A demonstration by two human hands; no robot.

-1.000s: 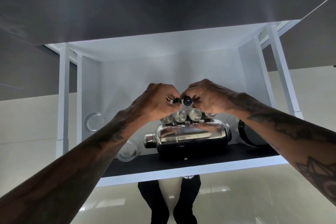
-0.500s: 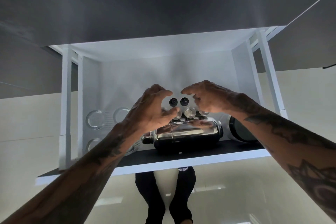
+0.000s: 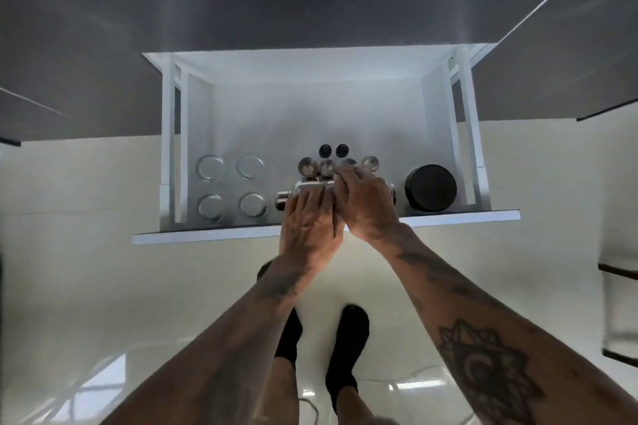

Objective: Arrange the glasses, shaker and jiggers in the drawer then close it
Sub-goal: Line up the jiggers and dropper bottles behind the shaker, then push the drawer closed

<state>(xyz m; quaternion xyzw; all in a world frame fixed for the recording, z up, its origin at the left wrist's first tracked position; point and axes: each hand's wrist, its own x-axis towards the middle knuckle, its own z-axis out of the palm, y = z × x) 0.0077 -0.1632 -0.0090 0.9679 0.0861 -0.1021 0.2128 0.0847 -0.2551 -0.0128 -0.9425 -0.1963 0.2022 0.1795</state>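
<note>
Both hands lie flat, fingers together, on the shiny steel cocktail shaker [image 3: 303,188] lying in the open white drawer [image 3: 324,229]: left hand [image 3: 309,222] nearer, right hand [image 3: 367,202] beside it.

mirror-polished metal shaker [image 3: 310,187], clear glasses [image 3: 210,167]

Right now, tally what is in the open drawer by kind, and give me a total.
Clear glasses: 4, in a square at the left
Silver jiggers: 4, in a row behind the shaker
Small black round items: 2
Chrome shaker: 1, lying on its side under both hands
Large black round container: 1
Total: 12
</note>
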